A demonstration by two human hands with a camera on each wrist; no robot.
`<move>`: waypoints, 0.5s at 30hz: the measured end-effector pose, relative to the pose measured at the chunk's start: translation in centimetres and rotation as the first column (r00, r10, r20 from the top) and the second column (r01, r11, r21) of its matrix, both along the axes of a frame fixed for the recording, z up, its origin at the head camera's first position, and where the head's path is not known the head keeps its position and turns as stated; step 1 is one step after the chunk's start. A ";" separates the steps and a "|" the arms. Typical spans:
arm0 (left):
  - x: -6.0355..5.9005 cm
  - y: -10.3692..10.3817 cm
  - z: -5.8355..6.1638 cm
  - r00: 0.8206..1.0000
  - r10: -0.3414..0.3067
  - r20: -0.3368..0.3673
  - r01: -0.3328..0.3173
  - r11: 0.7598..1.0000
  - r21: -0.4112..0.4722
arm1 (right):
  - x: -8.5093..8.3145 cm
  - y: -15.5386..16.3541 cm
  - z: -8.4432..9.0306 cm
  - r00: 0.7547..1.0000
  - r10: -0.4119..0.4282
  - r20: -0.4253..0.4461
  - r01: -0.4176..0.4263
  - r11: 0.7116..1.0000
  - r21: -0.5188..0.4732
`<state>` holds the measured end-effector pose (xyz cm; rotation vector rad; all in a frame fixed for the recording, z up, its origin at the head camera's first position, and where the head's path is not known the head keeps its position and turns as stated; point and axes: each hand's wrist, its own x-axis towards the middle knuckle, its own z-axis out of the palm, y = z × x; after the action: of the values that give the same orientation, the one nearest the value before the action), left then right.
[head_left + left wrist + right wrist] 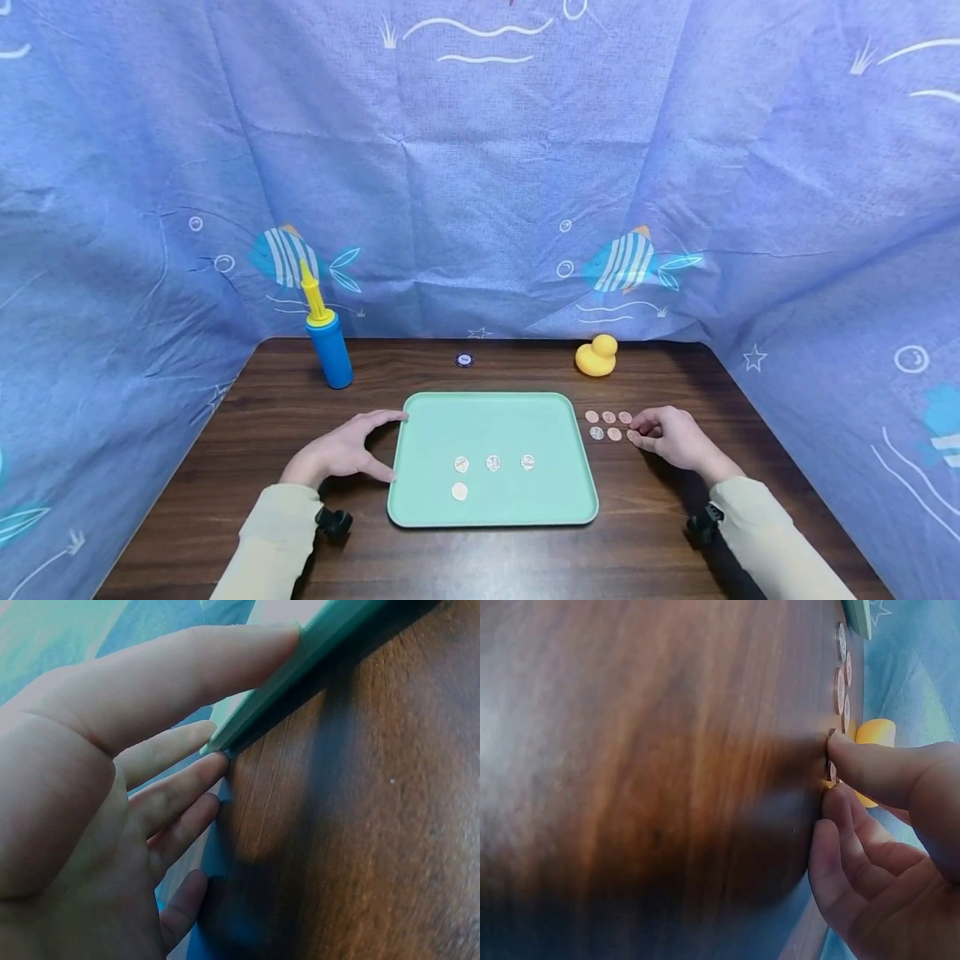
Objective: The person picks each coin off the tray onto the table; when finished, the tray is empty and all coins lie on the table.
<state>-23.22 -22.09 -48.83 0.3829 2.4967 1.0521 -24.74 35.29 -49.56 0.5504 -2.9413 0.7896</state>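
Note:
My left hand spreads thumb and fingers along the left edge of a mint-green tray, their tips at its rim. In the left wrist view the thumb rests against that rim. My right hand reaches to the right of the tray. Its thumb and fingertips pinch a copper coin at the right end of the near row of coins, close to the table. The right wrist view shows the thumb tip on that coin, the other fingers curled. Another copper coin lies just behind it.
Three silvery coins form a row on the tray, with a pale coin nearer me. Beside the tray lie several copper coins and a silvery one. Behind stand a blue-and-yellow hand pump, a round chip and a rubber duck.

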 end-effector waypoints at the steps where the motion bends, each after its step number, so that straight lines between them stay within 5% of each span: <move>1: 0.0 0.0 0.0 1.000 -0.001 -0.001 0.001 1.000 -0.001 | 0.0 0.0 0.0 1.000 0.001 0.000 -0.001 1.000 0.004; 15: -0.1 -0.1 -0.2 1.000 -0.002 -0.004 0.002 1.000 0.006 | -0.1 -0.1 -0.2 1.000 -0.015 0.001 0.015 1.000 0.021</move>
<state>-23.30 -22.14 -49.02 0.3900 2.4968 1.0598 -24.88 35.19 -49.74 0.5288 -2.9542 0.7582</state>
